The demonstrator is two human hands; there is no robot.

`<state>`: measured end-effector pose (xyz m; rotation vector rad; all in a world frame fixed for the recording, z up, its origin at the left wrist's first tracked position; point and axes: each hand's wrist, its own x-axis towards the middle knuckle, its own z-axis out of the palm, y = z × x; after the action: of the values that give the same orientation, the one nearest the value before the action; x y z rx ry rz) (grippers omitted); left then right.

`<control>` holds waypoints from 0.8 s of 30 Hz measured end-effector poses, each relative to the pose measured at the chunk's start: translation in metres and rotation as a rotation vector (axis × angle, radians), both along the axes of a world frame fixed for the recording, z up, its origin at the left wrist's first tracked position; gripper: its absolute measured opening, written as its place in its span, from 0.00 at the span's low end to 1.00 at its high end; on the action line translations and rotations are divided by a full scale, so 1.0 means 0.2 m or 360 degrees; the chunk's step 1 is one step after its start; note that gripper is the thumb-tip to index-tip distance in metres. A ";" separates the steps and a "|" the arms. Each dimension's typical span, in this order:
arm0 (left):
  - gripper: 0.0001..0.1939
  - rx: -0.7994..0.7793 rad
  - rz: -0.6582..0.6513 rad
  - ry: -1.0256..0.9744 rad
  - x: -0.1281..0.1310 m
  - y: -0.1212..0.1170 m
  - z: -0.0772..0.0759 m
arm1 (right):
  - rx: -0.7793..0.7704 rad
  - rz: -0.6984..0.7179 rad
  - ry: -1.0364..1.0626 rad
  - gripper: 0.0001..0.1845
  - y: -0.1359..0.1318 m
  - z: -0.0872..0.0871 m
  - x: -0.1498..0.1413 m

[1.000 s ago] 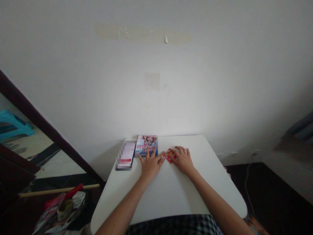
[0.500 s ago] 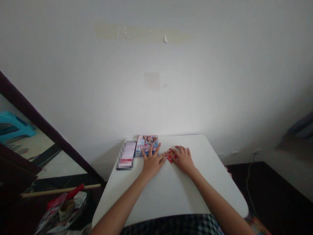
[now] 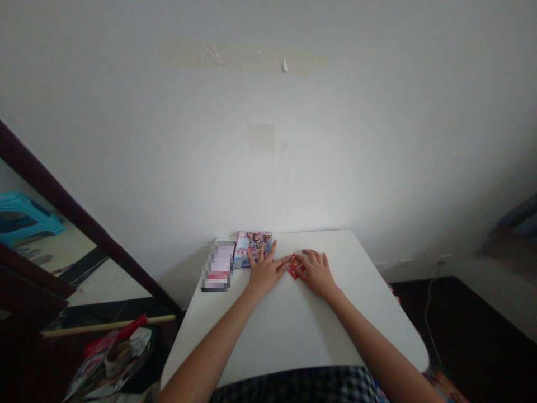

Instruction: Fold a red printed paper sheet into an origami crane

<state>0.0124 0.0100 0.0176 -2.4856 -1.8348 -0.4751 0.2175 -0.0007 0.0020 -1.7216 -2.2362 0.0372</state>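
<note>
A small red square piece of patterned paper lies on the white table, turned with a corner toward me. My left hand is open and spread, its thumb and index finger reaching the paper's left corner. Its other fingers lie over the lower right part of a colourful booklet or flat box with printed figures. On the paper's right side, my right hand rests open, thumb and index finger touching the paper and the other fingers stretched on the table. Fingertips cover parts of the paper's edges.
A blurred-out phone lies left of the booklet. The table's far edge meets the wall. On the floor at left are a wooden stick and a plastic bag with a tape roll. A mirror reflects a blue stool.
Both hands stay at the red paper. My left hand has shifted slightly right, its fingers drawn a little closer together. The whole view has moved very slightly.
</note>
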 end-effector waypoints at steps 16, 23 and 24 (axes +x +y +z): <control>0.22 0.0032 0.0090 -0.0015 0.03 -0.03 -0.05 | 0.0027 -0.0004 0.0043 0.25 -0.01 0.00 0.00; 0.27 0.0034 0.0062 -0.0013 0.03 -0.04 -0.03 | 0.0023 -0.0011 0.0042 0.25 -0.01 0.00 0.01; 0.26 0.0031 0.0029 -0.0012 0.02 -0.04 -0.02 | 0.0023 -0.0007 0.0041 0.25 -0.01 0.00 0.01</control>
<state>0.0173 0.0017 0.0131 -2.4559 -1.8449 -0.4995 0.2193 -0.0026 0.0018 -1.7088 -2.2086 0.0420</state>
